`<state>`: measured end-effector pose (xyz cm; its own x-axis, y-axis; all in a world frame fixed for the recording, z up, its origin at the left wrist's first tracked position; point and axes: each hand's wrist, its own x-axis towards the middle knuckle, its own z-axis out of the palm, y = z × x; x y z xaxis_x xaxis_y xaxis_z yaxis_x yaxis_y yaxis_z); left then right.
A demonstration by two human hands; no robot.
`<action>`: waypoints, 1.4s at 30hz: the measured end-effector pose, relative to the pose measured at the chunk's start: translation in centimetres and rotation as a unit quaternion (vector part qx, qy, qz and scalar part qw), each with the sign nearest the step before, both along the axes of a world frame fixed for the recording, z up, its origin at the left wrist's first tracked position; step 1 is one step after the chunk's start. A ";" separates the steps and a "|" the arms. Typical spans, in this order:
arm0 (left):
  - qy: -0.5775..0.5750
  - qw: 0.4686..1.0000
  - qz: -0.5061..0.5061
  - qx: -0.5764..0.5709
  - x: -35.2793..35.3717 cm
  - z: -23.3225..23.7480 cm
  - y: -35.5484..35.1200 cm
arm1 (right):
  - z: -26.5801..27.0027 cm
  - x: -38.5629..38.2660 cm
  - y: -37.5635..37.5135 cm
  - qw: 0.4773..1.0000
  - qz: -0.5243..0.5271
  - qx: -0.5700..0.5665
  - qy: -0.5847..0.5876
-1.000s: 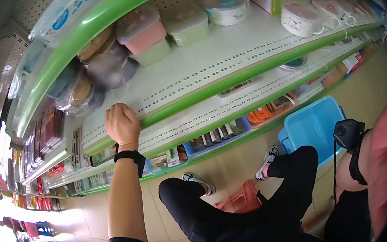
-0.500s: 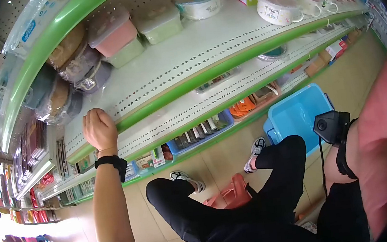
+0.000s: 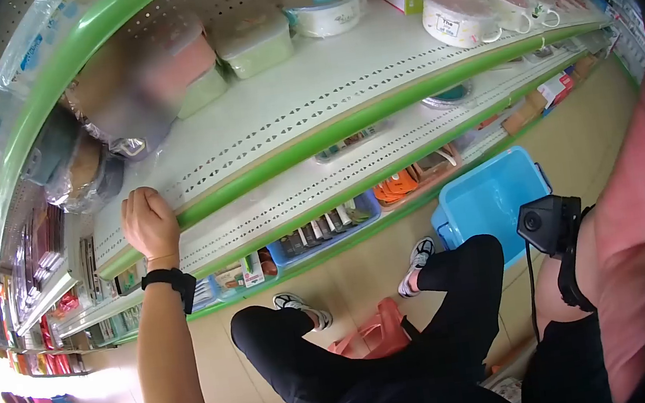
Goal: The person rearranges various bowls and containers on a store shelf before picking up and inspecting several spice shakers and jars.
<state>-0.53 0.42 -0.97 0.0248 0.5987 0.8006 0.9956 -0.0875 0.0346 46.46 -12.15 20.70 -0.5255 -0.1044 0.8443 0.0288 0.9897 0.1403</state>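
My left hand [image 3: 150,223] rests at the left part of the green-edged white shelf [image 3: 284,154], its fingers curled together over the front edge. A black strap [image 3: 170,286] is around that wrist. Above the hand are plastic-wrapped containers [image 3: 82,175]. Farther along the shelf sit a pink-and-green container stack [image 3: 200,91], partly blurred, a pale green box [image 3: 255,44], a wrapped white bowl [image 3: 327,11] and lidded white cups [image 3: 457,16]. My right hand is not in view.
A light blue bin [image 3: 491,197] stands on the floor at the right. A red bag [image 3: 371,336] lies between my feet. Close on the right are a person's pink sleeve [image 3: 641,267] and a strapped-on black camera [image 3: 546,222]. Lower shelves hold a blue basket [image 3: 326,229].
The view has shifted slightly, so the shelf, my left hand and the bin appear a little farther left. My left hand keeps its place on the shelf edge.
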 end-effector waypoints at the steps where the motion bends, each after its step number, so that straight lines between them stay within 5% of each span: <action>1: -0.003 1.000 -0.001 0.000 -0.1 0.0 0.0 | 0.0 0.1 0.1 1.000 0.001 -0.002 -0.003; 18: 0.016 0.999 0.003 0.031 0.0 0.0 0.3 | -0.7 -2.3 3.2 0.999 0.016 -0.030 0.007; 25: 0.000 0.999 -0.014 0.046 0.4 0.4 0.1 | -11.9 -3.1 9.6 0.950 -0.211 -0.186 0.135; 30: -0.002 0.999 0.001 0.038 0.5 0.6 -0.1 | -16.9 -4.4 15.8 0.904 -0.350 -0.237 0.058; 42: -0.008 0.999 -0.011 0.047 0.5 0.9 -0.3 | -20.3 -4.9 21.8 0.826 -0.521 -0.213 0.041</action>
<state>-0.08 0.15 -0.09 0.0237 0.5200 0.8538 0.9927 -0.1135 0.0416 41.61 9.61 0.41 -0.0823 0.6839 0.7249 0.8880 0.3805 -0.2583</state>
